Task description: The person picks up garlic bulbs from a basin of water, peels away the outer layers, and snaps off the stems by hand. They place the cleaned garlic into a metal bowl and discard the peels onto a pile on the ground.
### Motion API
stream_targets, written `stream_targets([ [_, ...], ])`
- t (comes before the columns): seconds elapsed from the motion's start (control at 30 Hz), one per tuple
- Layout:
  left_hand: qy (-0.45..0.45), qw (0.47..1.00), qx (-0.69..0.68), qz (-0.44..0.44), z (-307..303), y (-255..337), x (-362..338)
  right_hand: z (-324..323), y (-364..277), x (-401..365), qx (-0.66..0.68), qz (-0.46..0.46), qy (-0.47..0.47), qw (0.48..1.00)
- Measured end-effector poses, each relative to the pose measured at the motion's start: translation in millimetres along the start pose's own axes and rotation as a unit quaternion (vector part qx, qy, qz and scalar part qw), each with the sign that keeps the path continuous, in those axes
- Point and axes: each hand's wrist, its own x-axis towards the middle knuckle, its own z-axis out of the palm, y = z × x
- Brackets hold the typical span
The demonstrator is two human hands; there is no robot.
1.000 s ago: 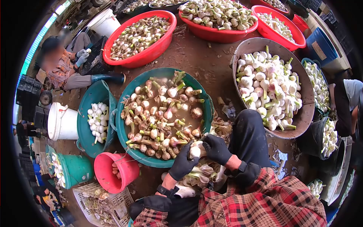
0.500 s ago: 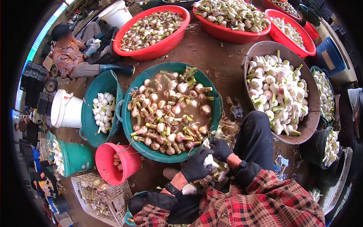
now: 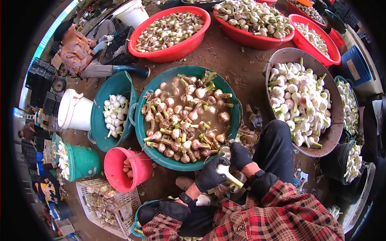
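Note:
In my black-gloved left hand [image 3: 211, 174] is a white garlic bulb [image 3: 230, 176], its stem pointing down and to the right, over my lap. My right hand [image 3: 241, 156], gloved in black too, is closed just above and right of the bulb. A pale scrap shows at its fingertips; I cannot tell what it grips. Just beyond both hands stands a green tub [image 3: 138, 124] with muddy water and unpeeled garlic [image 3: 183, 134]. Loose peelings [image 3: 247, 136] lie beside its right edge.
A brown metal basin [image 3: 339, 132] of cleaned garlic stands to the right. On the left are a green tub [image 3: 96, 120], a pink bucket [image 3: 107, 168] and a white crate [image 3: 86, 201] with peelings. Red tubs [image 3: 205, 24] line the back. A co-worker [image 3: 78, 52] sits at upper left.
My hands have moved slightly apart, and the garlic's stem now shows in full, pointing down-right. The view has shifted a little, and the co-worker's head has turned.

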Motion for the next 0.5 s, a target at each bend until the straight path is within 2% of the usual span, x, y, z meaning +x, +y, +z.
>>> stream_targets([
  [0.03,0.005,1.000,-0.019,0.006,-0.6,3.8,-1.8,0.2,11.8,1.7,0.237,0.119,-0.016,0.964],
  [0.07,0.009,0.999,-0.037,0.011,-2.1,7.8,-3.8,-0.4,22.4,3.4,0.458,0.230,-0.032,0.858],
  [0.1,0.009,0.999,-0.034,0.010,-6.7,11.5,-2.3,1.0,31.8,5.0,0.647,0.323,-0.046,0.689],
  [0.13,0.037,0.996,-0.076,0.009,-11.2,15.0,0.7,-7.0,31.6,1.4,0.341,0.189,-0.045,0.920],
  [0.17,0.066,0.990,-0.122,0.005,-12.3,16.1,0.7,-22.8,23.5,-5.6,-0.024,0.024,-0.040,0.999],
  [0.23,0.136,0.983,-0.116,-0.044,-14.7,1.7,2.2,-54.3,-23.6,0.6,-0.113,-0.109,0.004,0.988],
  [0.3,0.189,0.960,-0.166,-0.124,-9.5,-34.2,0.6,-73.5,-52.9,0.7,-0.060,-0.122,-0.025,0.990],
  [0.33,0.190,0.960,-0.166,-0.124,-8.0,-35.9,1.2,-78.0,-62.9,0.4,0.128,-0.078,-0.086,0.985],
  [0.37,0.178,0.967,-0.140,-0.114,-6.0,-37.6,1.5,-79.4,-67.3,-0.1,0.311,-0.030,-0.144,0.939],
  [0.4,0.166,0.974,-0.115,-0.104,-4.1,-39.2,1.7,-76.8,-61.5,-1.5,0.242,-0.033,-0.142,0.959],
  [0.43,0.167,0.974,-0.114,-0.104,-3.7,-31.9,2.6,-78.0,-58.2,-2.2,0.243,-0.033,-0.143,0.959],
  [0.5,0.142,0.978,-0.120,-0.097,-3.6,-18.4,3.5,-82.7,-50.0,-3.7,0.295,0.039,-0.085,0.951],
])
